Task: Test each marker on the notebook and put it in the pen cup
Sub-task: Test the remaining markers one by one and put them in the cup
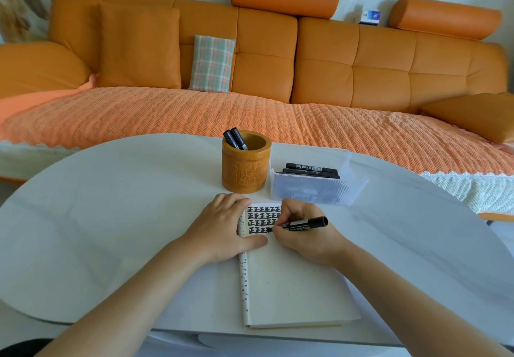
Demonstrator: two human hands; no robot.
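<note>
Risk here: if the left hand (pixel 222 228) eases off, the notebook (pixel 292 287) could skid on the tabletop (pixel 111 217) and smear the stroke. That hand lies flat, fingers straight, pressing the page's left edge. The right hand (pixel 303 234) pinches the marker (pixel 304 223), tip down on the lowest row of marks. The pen cup (pixel 246 162) stands just beyond, two markers inside.

Left hand (pixel 222 228) lies flat, fingers straight; right hand (pixel 303 235) pinches a marker (pixel 310 223).

Carved wooden pen cup (pixel 246 163); leather sofa (pixel 319 59)
</note>
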